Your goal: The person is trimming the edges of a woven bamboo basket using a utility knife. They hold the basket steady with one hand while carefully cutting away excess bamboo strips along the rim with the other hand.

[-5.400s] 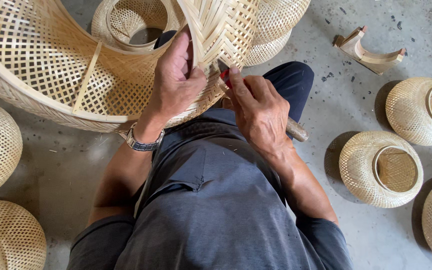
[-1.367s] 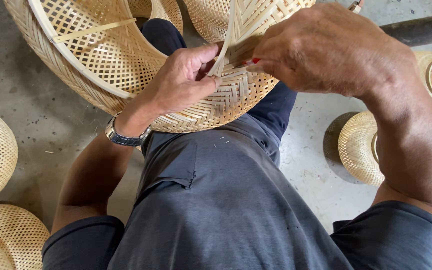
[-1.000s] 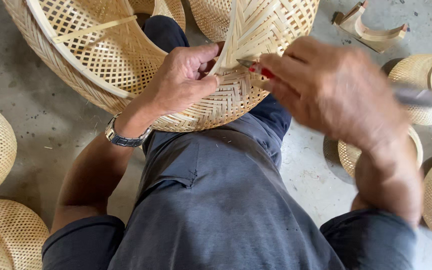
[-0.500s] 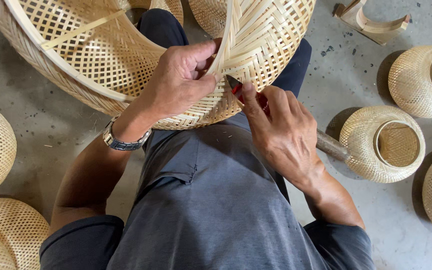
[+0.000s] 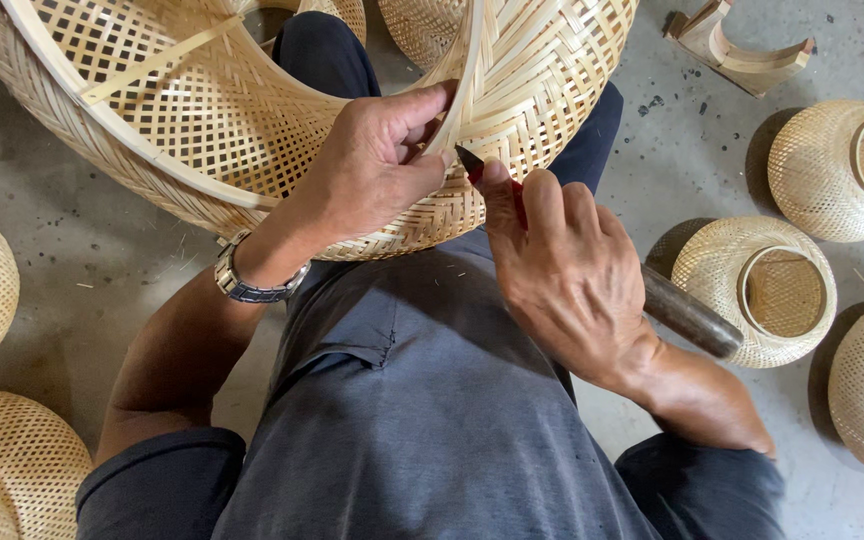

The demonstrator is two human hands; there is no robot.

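Fingers of the left hand [image 5: 377, 170] pinch the rim of the basket [image 5: 252, 120], which rests on the lap. Right hand [image 5: 562, 275] is clenched on a knife [image 5: 687, 318], blade tip at the rim just beside the left thumb. Trimming seems in hand; next cut needs care near that thumb.

So from where I'm watching, the big woven basket [image 5: 252, 130] sits on the lap, out front. Left hand [image 5: 372, 170] is on its rim, right hand [image 5: 567, 275] just beside it with a knife [image 5: 687, 318] whose handle sticks out right. Three small baskets [image 5: 767, 290] on the floor [image 5: 72, 230] to the right, two more [image 5: 2, 470] left, and a wooden piece [image 5: 742, 45] far up right.
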